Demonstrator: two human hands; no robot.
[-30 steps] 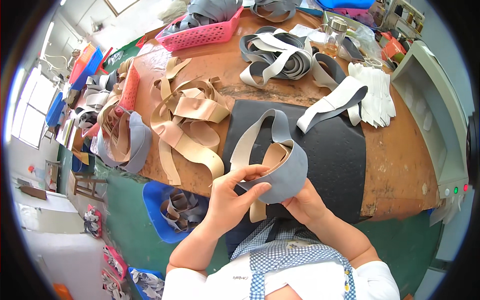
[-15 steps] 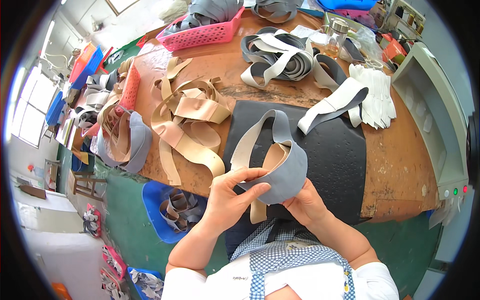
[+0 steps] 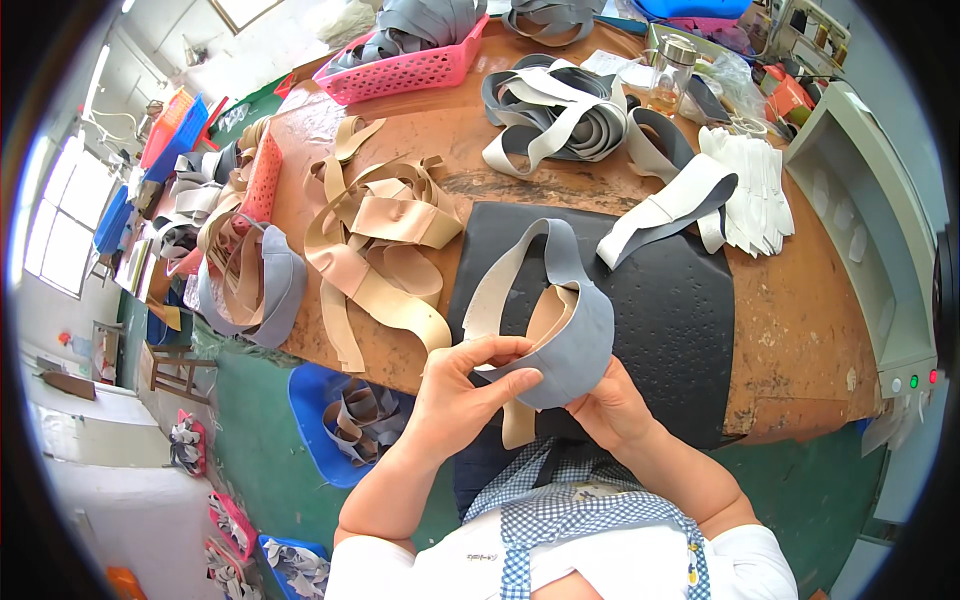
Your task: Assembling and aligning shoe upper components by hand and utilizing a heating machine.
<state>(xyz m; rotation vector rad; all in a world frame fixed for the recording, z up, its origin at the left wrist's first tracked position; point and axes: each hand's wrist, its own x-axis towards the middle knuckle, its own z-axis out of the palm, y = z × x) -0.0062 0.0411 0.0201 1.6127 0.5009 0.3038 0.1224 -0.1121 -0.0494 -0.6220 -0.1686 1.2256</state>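
A blue-grey strip with a paler back curves in a loop before me, above the near edge of a black mat. My left hand pinches its left end between thumb and fingers. On the lower right edge my right hand grips the same strip, its fingertips partly hidden behind it. Inside the curve lies a beige strip, and a beige end hangs below between my hands. Whether my fingers also hold the beige piece I cannot tell.
Left of the mat lie tangled beige strips. Behind it are coiled grey-and-white strips, a white stack and a glass jar. A pink basket stands at the back. A grey machine housing borders the right; a blue tub sits below the table.
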